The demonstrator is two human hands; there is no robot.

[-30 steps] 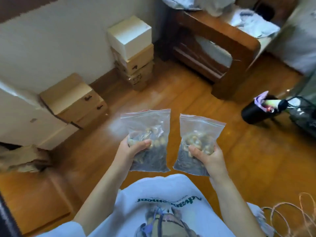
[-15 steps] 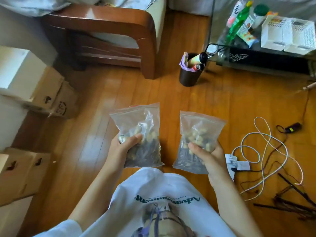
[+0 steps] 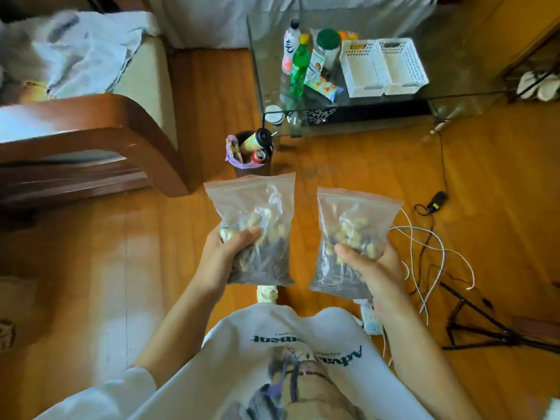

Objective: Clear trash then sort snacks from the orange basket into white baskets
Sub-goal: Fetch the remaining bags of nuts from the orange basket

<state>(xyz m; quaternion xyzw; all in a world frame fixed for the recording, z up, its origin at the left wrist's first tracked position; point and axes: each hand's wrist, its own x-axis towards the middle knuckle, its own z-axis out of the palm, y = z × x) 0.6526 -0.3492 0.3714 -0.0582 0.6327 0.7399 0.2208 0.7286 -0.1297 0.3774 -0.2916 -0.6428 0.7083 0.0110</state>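
My left hand [image 3: 222, 257] grips a clear zip bag of snacks [image 3: 253, 204] by its lower half. A second clear zip bag of snacks [image 3: 354, 213] is gripped the same way by my right hand [image 3: 374, 269]. Both bags stand upright in front of my chest, above the wooden floor. Two white baskets [image 3: 383, 66] sit side by side on the glass table [image 3: 454, 95], far ahead and to the right. A small dark trash bin [image 3: 251, 168] holding a cup and a can stands on the floor just beyond the left bag. No orange basket is in view.
Bottles [image 3: 298, 65] and a snack packet [image 3: 322, 83] stand on the table left of the baskets. A wooden armchair [image 3: 127, 128] with cloth on it fills the left. Loose cables [image 3: 436, 253] and a black tripod [image 3: 485, 325] lie on the floor at right.
The view has swung right from the cardboard boxes by the wall to the glass table and white baskets. Both hands keep hold of their bags at the same height.
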